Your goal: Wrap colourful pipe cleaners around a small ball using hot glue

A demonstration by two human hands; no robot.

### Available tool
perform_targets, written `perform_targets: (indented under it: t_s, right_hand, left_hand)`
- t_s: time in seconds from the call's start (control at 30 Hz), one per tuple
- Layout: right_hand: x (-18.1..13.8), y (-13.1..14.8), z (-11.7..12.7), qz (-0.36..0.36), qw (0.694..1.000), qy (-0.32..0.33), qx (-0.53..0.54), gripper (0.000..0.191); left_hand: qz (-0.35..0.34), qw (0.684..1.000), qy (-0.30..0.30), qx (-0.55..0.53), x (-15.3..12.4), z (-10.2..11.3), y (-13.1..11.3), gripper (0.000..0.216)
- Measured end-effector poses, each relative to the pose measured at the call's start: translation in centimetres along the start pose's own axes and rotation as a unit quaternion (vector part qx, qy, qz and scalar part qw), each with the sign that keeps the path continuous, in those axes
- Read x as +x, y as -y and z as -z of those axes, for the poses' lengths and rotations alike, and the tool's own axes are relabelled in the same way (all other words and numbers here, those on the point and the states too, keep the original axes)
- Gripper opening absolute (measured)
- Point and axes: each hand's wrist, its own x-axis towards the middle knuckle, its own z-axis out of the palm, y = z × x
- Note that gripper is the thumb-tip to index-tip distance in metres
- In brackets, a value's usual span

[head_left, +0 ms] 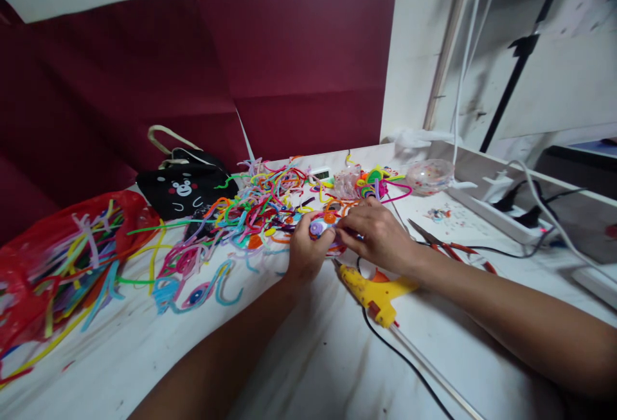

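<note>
My left hand (308,249) is closed around a small colourful craft piece (317,228), which shows a lilac round part and an orange button-like part. From the right, my right hand (378,233) reaches to the same piece with fingers bent and pressed together. What lies between those fingertips is hidden. Just below my right hand, a yellow glue gun (371,292) lies on the table with its nozzle toward the craft piece and a clear glue stick out of its back. Tangled pipe cleaners (263,208) are heaped behind and left of my left hand.
At left, a red plastic bag (137,204) holds more pipe cleaners, near a black bag (180,188). Red-handled scissors (446,247) lie right of my right hand. A power strip (501,217) with plugs and a clear bowl (429,175) stand behind. A black cord runs under the glue gun.
</note>
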Motion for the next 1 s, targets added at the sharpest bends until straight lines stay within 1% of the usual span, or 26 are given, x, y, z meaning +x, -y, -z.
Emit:
perform_targets:
  t_s: [0.17,0.3,0.43,0.53,0.8,0.93,1.0]
  right_hand:
    - [-0.3,0.0,-0.6,-0.007,1.000,0.004,0.003,0.037]
    - [-0.4,0.1,-0.6,-0.007,1.000,0.000,0.005,0.032]
    - [-0.2,0.3,-0.1,-0.017,1.000,0.010,-0.019,0.028]
    - [0.0,0.5,0.2,-0.029,0.999,0.012,-0.027,0.027]
    - [-0.1,0.9,-0.7,-0.056,0.998,-0.013,0.024,0.022]
    - [-0.2,1.2,-0.9,-0.048,0.998,-0.037,0.025,0.022]
    - [-0.3,1.3,-1.0,-0.049,0.998,-0.039,0.023,0.022]
  left_hand:
    - [0.002,1.000,0.000,0.001,-0.1,-0.2,0.3,0.041]
    - [-0.006,1.000,-0.013,0.004,0.0,-0.1,0.6,0.041]
    - [-0.017,0.999,-0.030,0.008,0.2,0.0,0.7,0.039]
    - [-0.014,0.999,-0.032,0.008,0.2,-0.1,0.8,0.040]
    - [0.001,0.999,-0.040,0.004,0.3,-0.3,0.9,0.038]
    - [-0.006,0.999,-0.038,0.002,0.3,-0.4,1.0,0.037]
    - [-0.010,0.999,-0.040,-0.002,0.2,-0.4,1.2,0.037]
